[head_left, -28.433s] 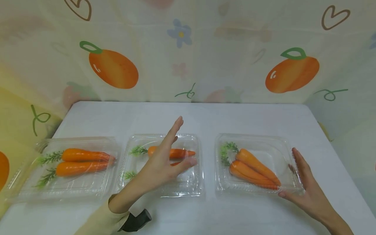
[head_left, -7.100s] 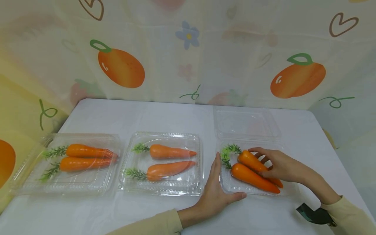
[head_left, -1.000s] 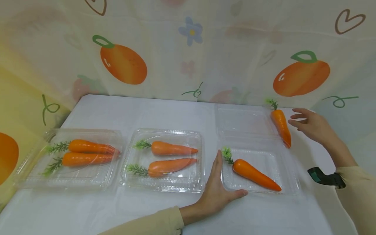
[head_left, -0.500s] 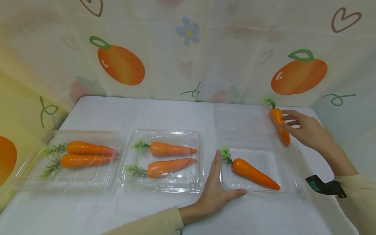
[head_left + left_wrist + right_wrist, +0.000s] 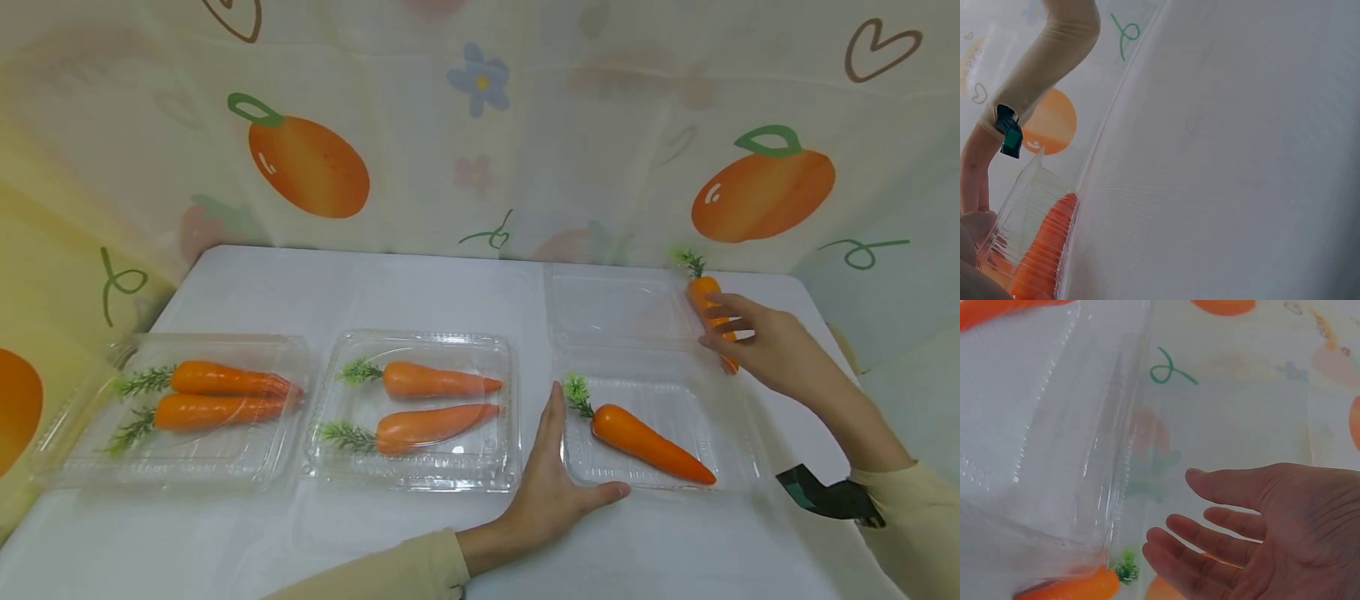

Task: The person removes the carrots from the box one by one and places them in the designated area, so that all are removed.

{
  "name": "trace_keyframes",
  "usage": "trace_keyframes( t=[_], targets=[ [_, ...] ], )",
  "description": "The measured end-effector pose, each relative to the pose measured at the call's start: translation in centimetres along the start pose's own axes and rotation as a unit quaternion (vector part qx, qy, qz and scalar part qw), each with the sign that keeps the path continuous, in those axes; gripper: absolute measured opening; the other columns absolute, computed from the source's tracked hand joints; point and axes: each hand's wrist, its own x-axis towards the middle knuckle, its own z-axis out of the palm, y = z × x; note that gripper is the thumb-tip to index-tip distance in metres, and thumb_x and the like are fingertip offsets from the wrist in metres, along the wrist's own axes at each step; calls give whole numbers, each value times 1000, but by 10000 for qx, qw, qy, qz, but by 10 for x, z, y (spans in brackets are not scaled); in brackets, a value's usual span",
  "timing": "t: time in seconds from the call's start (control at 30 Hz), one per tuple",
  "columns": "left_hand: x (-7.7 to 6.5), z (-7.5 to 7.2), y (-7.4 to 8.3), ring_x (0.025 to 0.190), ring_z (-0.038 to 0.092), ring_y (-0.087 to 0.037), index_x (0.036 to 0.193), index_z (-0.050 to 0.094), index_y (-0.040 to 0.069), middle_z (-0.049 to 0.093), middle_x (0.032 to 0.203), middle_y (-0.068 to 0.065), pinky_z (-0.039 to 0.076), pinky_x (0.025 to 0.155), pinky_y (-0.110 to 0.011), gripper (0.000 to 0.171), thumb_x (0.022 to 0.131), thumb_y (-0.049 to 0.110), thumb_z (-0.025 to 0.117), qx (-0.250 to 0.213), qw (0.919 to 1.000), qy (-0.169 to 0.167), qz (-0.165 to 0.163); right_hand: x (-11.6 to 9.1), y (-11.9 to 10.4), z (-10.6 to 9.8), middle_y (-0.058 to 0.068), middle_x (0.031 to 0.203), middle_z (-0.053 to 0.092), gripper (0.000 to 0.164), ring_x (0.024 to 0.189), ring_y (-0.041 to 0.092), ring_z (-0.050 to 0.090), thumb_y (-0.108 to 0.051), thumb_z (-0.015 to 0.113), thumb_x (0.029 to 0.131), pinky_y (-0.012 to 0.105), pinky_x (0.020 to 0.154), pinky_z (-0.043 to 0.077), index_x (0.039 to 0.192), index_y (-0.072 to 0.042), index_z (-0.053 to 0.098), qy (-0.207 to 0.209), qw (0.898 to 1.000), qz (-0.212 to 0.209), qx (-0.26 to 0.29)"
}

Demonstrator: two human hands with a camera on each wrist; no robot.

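Observation:
In the head view, a clear plastic clamshell box [image 5: 678, 400] lies unfolded at the right, its lid [image 5: 615, 308] flat behind it. One orange carrot [image 5: 648, 446] with green leaves lies slantwise in the tray. My left hand [image 5: 543, 492] rests along the tray's left front corner, thumb and fingers spread. Beside the lid's right edge lies a second carrot [image 5: 703, 290], partly hidden by my right hand [image 5: 772, 342]. In the right wrist view my right hand [image 5: 1241, 531] shows loosely bent fingers with nothing between them, apart from the carrot [image 5: 1079, 587].
Two closed clear boxes stand to the left. The middle box [image 5: 420, 475] and the far-left box [image 5: 217, 467] each hold two carrots. A patterned curtain [image 5: 525, 150] hangs behind the white table [image 5: 420, 287].
Since the earliest frame, the right box has been opened and one carrot moved out beside its lid. Over the last second my right hand moved left over that carrot; my left hand stayed.

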Motion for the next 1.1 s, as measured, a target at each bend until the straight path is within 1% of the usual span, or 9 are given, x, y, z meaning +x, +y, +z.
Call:
trace_keyframes(
  t=[0.13, 0.2, 0.3, 0.37, 0.47, 0.6, 0.7, 0.9, 1.1],
  targets=[
    [0, 0, 0, 149, 10, -15, 159, -3, 22, 3, 164, 2, 14, 119, -50, 126, 72, 29, 88, -37, 10000, -10, 23, -4, -3, 4, 26, 124, 60, 53, 106, 43, 61, -22, 67, 94, 46, 77, 58, 138, 2, 47, -42, 9999, -58, 108],
    [0, 0, 0, 149, 10, -15, 159, -3, 21, 3, 164, 2, 14, 119, -50, 126, 72, 29, 88, -44, 10000, -15, 35, -6, -5, 6, 24, 123, 61, 50, 106, 41, 61, -20, 67, 94, 47, 79, 57, 136, 1, 50, -46, 9998, -127, 112],
    [0, 0, 0, 149, 10, -15, 159, -3, 20, 3, 164, 2, 14, 119, -51, 126, 72, 29, 88, -53, 10000, -20, 31, -9, -9, 11, 23, 120, 63, 49, 105, 40, 62, -16, 68, 93, 51, 83, 55, 136, 0, 51, -66, 9995, -310, 64],
    [0, 0, 0, 149, 10, -16, 159, -3, 20, 3, 164, 2, 14, 119, -51, 126, 72, 29, 88, -41, 10000, -13, 12, -11, -11, 14, 23, 120, 63, 51, 104, 40, 63, -14, 69, 92, 52, 84, 54, 138, 0, 49, -124, 9990, -417, 95],
    [1, 0, 0, 149, 11, -16, 159, -2, 20, 3, 164, 3, 14, 119, -51, 125, 72, 28, 88, -1, 10000, -5, -21, -13, -14, 19, 23, 119, 64, 52, 103, 38, 64, -12, 70, 91, 52, 83, 54, 138, -1, 50, -151, 9981, -590, 120],
    [1, 0, 0, 149, 11, -16, 159, -2, 20, 3, 164, 4, 15, 119, -51, 125, 72, 28, 88, 53, 10000, -3, -58, -17, -17, 25, 19, 120, 65, 50, 100, 34, 66, -9, 71, 89, 48, 81, 56, 136, -3, 52, -54, 9968, -789, 106],
    [1, 0, 1, 148, 11, -15, 159, -2, 21, 3, 164, 5, 15, 119, -51, 125, 73, 28, 88, 68, 9999, -9, -81, -20, -19, 29, 17, 121, 65, 50, 99, 32, 67, -7, 71, 89, 46, 81, 56, 136, -4, 53, -25, 9965, -822, 160],
    [2, 1, 0, 148, 12, -16, 159, -3, 21, 3, 163, 7, 15, 118, -52, 125, 73, 29, 88, 72, 9999, -12, -91, -22, -20, 33, 19, 123, 63, 52, 101, 34, 66, -7, 71, 89, 49, 82, 56, 137, -4, 52, -130, 9965, -768, 287],
    [1, 0, 1, 148, 12, -16, 159, -3, 21, 3, 164, 5, 16, 118, -52, 125, 73, 28, 88, 79, 9999, 1, -82, -26, -21, 39, 18, 124, 63, 60, 100, 34, 66, -8, 78, 83, 47, 81, 56, 137, -4, 52, -243, 9957, -850, 292]
  ],
)
